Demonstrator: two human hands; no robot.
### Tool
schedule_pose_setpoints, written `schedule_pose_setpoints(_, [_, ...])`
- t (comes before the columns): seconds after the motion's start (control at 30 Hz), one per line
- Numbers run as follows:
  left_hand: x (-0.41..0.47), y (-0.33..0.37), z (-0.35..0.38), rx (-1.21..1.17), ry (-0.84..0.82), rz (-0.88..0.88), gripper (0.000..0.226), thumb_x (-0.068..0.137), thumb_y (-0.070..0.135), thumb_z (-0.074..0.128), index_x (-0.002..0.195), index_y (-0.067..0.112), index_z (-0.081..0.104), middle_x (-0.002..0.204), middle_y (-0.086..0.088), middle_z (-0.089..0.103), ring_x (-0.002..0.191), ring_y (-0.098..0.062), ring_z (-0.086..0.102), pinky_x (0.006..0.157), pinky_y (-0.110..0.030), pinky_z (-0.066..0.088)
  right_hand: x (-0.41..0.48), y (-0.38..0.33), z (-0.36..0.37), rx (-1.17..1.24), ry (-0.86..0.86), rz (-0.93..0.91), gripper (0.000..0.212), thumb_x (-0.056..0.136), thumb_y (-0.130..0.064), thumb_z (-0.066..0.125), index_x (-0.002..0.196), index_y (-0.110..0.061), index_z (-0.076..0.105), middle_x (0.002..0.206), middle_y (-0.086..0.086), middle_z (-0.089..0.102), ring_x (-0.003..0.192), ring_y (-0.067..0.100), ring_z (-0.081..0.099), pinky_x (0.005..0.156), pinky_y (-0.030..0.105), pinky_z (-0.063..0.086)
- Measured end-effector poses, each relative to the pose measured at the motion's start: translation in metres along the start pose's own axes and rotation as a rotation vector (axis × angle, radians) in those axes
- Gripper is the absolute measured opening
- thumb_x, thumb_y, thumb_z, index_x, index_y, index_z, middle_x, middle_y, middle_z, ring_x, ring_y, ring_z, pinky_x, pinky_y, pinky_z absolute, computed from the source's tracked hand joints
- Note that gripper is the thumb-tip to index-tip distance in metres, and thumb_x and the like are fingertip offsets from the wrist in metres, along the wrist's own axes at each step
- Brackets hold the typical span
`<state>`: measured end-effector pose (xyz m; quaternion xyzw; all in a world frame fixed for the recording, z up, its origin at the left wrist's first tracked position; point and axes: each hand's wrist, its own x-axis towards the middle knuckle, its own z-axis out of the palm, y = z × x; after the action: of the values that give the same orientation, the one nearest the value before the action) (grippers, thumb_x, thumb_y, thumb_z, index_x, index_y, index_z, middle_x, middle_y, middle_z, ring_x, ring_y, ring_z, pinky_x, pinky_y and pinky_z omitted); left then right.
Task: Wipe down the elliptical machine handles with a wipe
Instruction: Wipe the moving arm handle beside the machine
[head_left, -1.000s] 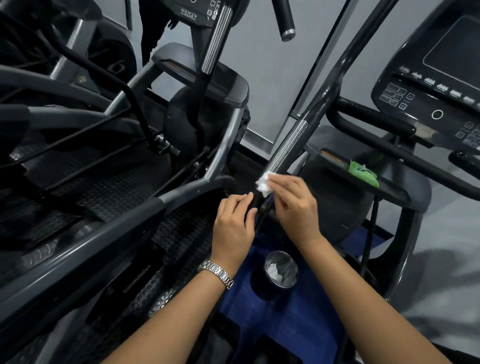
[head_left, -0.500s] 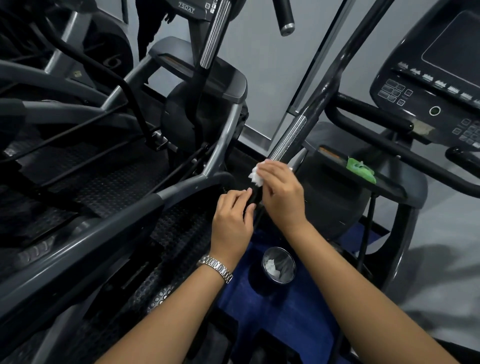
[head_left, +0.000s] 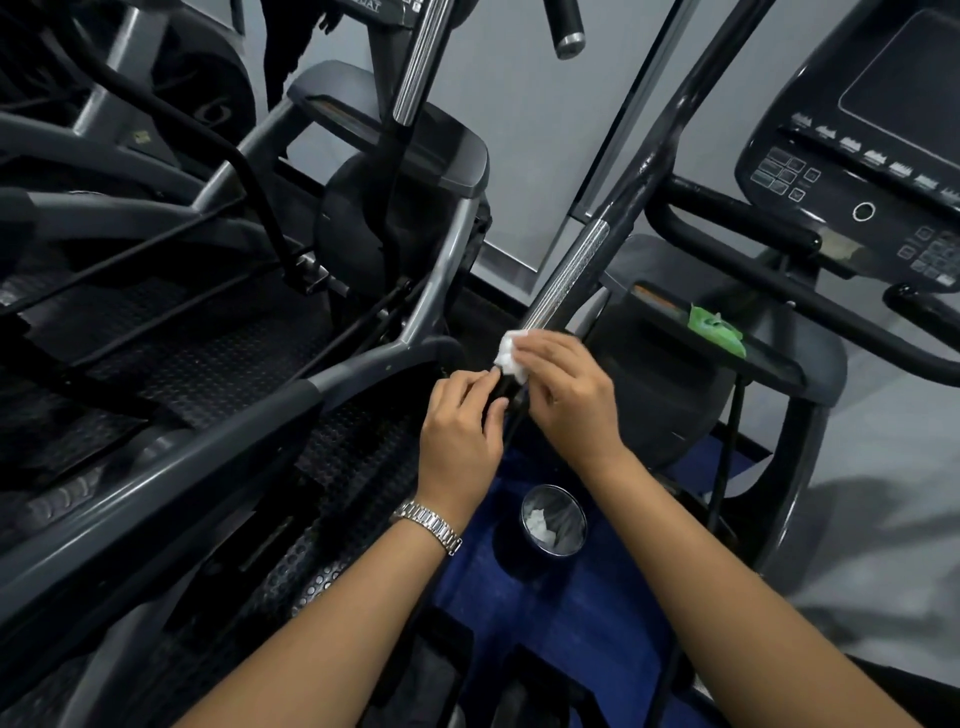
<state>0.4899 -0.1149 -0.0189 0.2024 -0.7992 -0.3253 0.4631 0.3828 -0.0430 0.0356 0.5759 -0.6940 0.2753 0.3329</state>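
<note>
Right hand (head_left: 566, 400), middle of frame: grip closed round small white crumpled wipe (head_left: 509, 358), pressing it on long black-and-silver handle bar (head_left: 571, 275) to rub it clean. Left hand (head_left: 457, 431) just below: grip pinches dark part of bar, likely to keep it steady. Bar leans, long way running from middle of frame to upper right.

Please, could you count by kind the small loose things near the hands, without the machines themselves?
White crumpled wipe, pinched by the right hand against the black-and-chrome elliptical handle: 1
Green soft packet on the black machine ledge: 1
Round black waste bin: 1
Silver metal wristwatch: 1
Total: 4
</note>
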Motion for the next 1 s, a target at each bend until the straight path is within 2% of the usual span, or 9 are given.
schedule_pose_setpoints(0.13, [-0.001,-0.001,0.0,0.001,0.002,-0.013,0.032,0.086,0.01,0.066,0.118,0.005,0.063,0.102,-0.005,0.061,0.092,-0.019,0.055,0.086,-0.028,0.049,0.022,-0.001,0.009,-0.104,0.046,0.097,0.015,0.088,0.0,0.059,0.092,0.001,0.073,0.096,0.008,0.072,0.097,0.022,0.065,0.09,0.03,0.051])
schedule_pose_setpoints(0.27, [-0.002,-0.001,0.0,-0.001,-0.006,-0.007,0.034,0.083,0.005,0.066,0.116,0.005,0.063,0.101,-0.005,0.061,0.092,-0.019,0.055,0.085,-0.032,0.05,0.009,-0.009,0.012,-0.068,-0.024,-0.033,0.032,0.097,-0.01,0.045,0.087,0.001,0.073,0.093,0.01,0.072,0.097,0.026,0.065,0.094,0.031,0.049])
schedule_pose_setpoints(0.4, [0.0,-0.001,0.001,-0.005,0.009,-0.005,0.032,0.086,0.01,0.066,0.117,0.005,0.063,0.1,-0.005,0.061,0.091,-0.019,0.055,0.085,-0.029,0.049,0.019,0.008,0.003,-0.098,-0.024,0.01,0.019,0.088,-0.001,0.055,0.089,-0.001,0.073,0.096,0.008,0.072,0.101,0.024,0.064,0.093,0.034,0.049])
schedule_pose_setpoints(0.47, [0.0,-0.001,0.001,-0.007,0.013,-0.01,0.032,0.085,0.01,0.066,0.117,0.004,0.063,0.1,-0.005,0.061,0.092,-0.019,0.055,0.085,-0.028,0.049,0.034,0.008,0.009,-0.168,-0.042,0.058,0.02,0.085,-0.001,0.053,0.086,-0.001,0.073,0.092,0.007,0.072,0.1,0.024,0.064,0.094,0.033,0.048])
schedule_pose_setpoints(0.57, [-0.001,0.0,0.0,-0.016,0.002,-0.012,0.034,0.083,0.005,0.066,0.117,0.004,0.063,0.101,-0.006,0.061,0.092,-0.02,0.056,0.086,-0.031,0.049,0.035,-0.001,0.015,-0.201,-0.156,-0.009,0.025,0.083,-0.003,0.048,0.082,-0.003,0.073,0.088,0.007,0.07,0.097,0.026,0.064,0.088,0.038,0.049])
schedule_pose_setpoints(0.67, [-0.001,0.0,0.0,-0.02,-0.004,-0.016,0.034,0.084,0.008,0.066,0.117,0.005,0.063,0.101,-0.005,0.061,0.092,-0.018,0.055,0.085,-0.03,0.049,0.021,0.006,0.005,-0.146,-0.151,-0.061,0.02,0.083,0.001,0.054,0.085,-0.003,0.073,0.093,0.007,0.071,0.101,0.026,0.064,0.09,0.037,0.05])
schedule_pose_setpoints(0.8, [0.0,-0.001,0.0,-0.018,0.01,-0.016,0.032,0.086,0.011,0.067,0.117,0.005,0.063,0.1,-0.004,0.061,0.091,-0.018,0.055,0.085,-0.029,0.048,0.029,0.014,0.004,-0.122,0.021,0.07,0.015,0.083,0.006,0.062,0.09,-0.001,0.074,0.098,0.009,0.072,0.104,0.025,0.064,0.096,0.033,0.049])
schedule_pose_setpoints(0.93, [-0.001,-0.001,0.001,-0.017,0.005,-0.014,0.033,0.085,0.01,0.067,0.118,0.006,0.063,0.101,-0.004,0.062,0.091,-0.018,0.055,0.084,-0.031,0.05,0.008,0.002,0.009,-0.06,-0.04,-0.007,0.023,0.095,-0.004,0.05,0.097,0.0,0.073,0.105,0.01,0.071,0.109,0.026,0.063,0.103,0.031,0.044])
schedule_pose_setpoints(1.0, [-0.001,-0.001,0.001,-0.023,0.002,-0.012,0.033,0.085,0.01,0.067,0.118,0.006,0.063,0.101,-0.003,0.062,0.091,-0.018,0.055,0.083,-0.032,0.051,-0.001,0.01,0.002,-0.016,-0.043,-0.011,0.027,0.096,-0.003,0.047,0.101,-0.001,0.073,0.11,0.009,0.07,0.113,0.024,0.062,0.102,0.032,0.046])
